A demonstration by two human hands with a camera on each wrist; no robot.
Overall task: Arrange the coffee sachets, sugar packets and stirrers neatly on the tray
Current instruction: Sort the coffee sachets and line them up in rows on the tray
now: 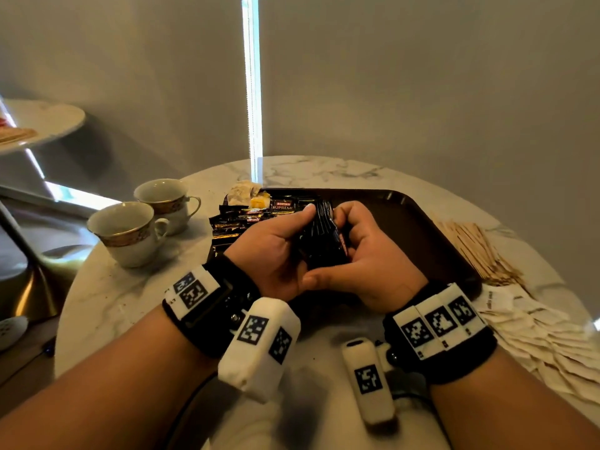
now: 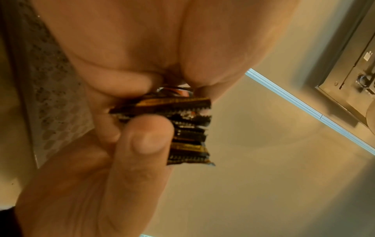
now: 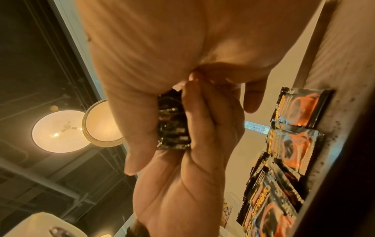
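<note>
A stack of black coffee sachets [image 1: 321,241] is held on edge above the dark brown tray [image 1: 422,228]. My left hand [image 1: 300,227] grips its left side with the thumb along the top. From the right, my right hand [image 1: 349,235] closes round it with the thumb under the near end. The left wrist view shows the stack's serrated ends [image 2: 188,128] between both hands; the right wrist view shows its edge [image 3: 174,123]. More loose coffee sachets [image 1: 246,219] [image 3: 284,160] lie spread over the tray's left part. Wooden stirrers [image 1: 480,251] and white sugar packets [image 1: 532,326] lie on the table right of the tray.
Two gold-banded white cups [image 1: 130,232] [image 1: 165,199] stand on the round marble table [image 1: 113,297] left of the tray. A crumpled pale packet [image 1: 243,191] lies at the tray's far left corner. A second small table [image 1: 42,121] is at the far left.
</note>
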